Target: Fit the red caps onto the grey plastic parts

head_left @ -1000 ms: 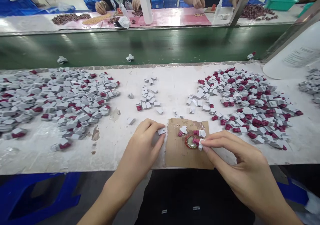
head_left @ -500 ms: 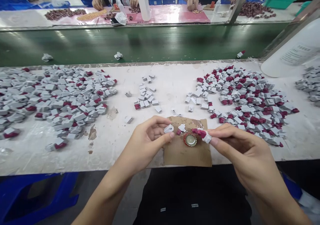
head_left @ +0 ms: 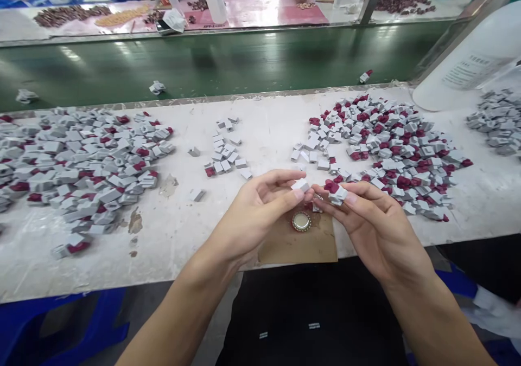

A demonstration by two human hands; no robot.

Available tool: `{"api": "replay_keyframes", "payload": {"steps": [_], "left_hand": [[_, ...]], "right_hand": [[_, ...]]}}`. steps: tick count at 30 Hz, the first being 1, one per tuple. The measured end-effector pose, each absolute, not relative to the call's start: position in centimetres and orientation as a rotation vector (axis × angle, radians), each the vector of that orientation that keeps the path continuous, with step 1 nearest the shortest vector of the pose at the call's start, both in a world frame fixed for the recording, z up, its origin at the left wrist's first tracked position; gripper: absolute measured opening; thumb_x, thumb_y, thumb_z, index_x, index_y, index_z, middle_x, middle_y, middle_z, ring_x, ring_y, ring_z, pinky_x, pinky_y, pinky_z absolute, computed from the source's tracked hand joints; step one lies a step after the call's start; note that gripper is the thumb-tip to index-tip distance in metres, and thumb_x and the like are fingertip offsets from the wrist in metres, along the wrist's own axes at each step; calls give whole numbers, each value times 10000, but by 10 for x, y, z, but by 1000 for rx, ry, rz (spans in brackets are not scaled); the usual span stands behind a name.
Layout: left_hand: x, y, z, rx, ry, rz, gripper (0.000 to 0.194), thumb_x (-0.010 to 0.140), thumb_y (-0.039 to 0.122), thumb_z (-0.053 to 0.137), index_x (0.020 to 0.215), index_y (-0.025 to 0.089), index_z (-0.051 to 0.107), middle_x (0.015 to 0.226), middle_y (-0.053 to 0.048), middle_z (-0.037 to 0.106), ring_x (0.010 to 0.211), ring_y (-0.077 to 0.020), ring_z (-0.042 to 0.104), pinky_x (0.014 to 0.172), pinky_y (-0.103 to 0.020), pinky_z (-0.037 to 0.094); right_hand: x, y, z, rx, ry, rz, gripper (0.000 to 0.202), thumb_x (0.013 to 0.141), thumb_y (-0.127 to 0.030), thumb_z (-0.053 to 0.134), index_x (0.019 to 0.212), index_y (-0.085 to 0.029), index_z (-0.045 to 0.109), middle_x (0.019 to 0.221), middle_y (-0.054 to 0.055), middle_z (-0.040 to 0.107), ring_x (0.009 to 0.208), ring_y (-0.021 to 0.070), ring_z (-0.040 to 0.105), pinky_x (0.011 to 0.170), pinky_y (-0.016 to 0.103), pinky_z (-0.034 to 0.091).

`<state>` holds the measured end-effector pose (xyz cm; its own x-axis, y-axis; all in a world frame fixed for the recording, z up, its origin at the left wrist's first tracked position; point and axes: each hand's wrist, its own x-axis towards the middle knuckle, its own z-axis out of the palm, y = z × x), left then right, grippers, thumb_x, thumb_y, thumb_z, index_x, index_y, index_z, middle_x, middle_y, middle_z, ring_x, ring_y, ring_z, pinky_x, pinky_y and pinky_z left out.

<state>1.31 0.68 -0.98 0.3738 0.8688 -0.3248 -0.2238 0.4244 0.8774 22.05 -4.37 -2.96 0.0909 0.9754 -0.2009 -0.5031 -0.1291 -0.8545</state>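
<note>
My left hand (head_left: 260, 209) pinches a small light grey block (head_left: 300, 185) between thumb and fingers. Close to its right, my right hand (head_left: 374, 214) holds a grey and dark red piece (head_left: 336, 191) between thumb and fingertips. Both hands are raised over a brown cardboard sheet (head_left: 299, 246), and their fingertips nearly meet. On the cardboard lies a round metal bottle cap (head_left: 302, 222), its hollow side up. Another small piece beside the cap is partly hidden by my right fingers.
Heaps of grey and red pieces lie at left (head_left: 97, 160) and right (head_left: 391, 138), with a small group (head_left: 226, 154) between. A large white bottle (head_left: 464, 62) stands at back right. Beyond the green conveyor belt (head_left: 244, 57), other people's hands work at a pink mat (head_left: 260, 11).
My hands have come together, bringing the grey block close to the red and grey piece. The camera view has shifted and tilted. Pieces on the green belt appear further left.
</note>
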Motion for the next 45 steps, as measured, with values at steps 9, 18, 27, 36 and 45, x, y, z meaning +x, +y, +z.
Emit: {"api": "replay_keyframes", "payload": {"steps": [9,18,27,36,45], "left_hand": [[16,4,-7,912,905,870,213,1033,361,865,1176,204,843,1047,-51,826,907,-155,716,854,-268,614],[26,0,-9,763,909,943,222,962,340,921,1132,213,859,1021,-57,835,956,-204,747,923,-322,617],[27,-2,-11,803,861,953,172,992,296,904,1132,215,847,1074,-40,852,983,-176,779,940,-274,645],[18,-2,-4,1131,965,958,186,959,324,940,1099,226,864,1023,-46,863,982,-232,827,914,-318,693],[14,-3,10,1248,913,923,106,1004,278,864,1104,241,863,1068,-65,875,922,-273,848,840,-380,716]], "right_hand": [[214,-40,-24,-1032,-723,1288,103,908,-343,989,953,-296,909,994,13,902,1005,238,864,991,422,740],[205,-40,-22,-1048,-779,1256,46,974,-306,933,975,-298,888,1033,21,886,1005,238,860,940,407,730],[203,-40,-22,-1033,-849,1253,17,1008,-293,900,1003,-305,888,1066,23,871,982,242,867,900,421,750],[214,-40,-11,-1144,-1092,1110,44,960,-255,926,959,-290,899,959,50,826,894,230,816,738,321,716],[223,-43,1,-1097,-1196,1151,186,999,-142,855,986,-319,911,990,46,813,941,212,807,793,300,715]]}}
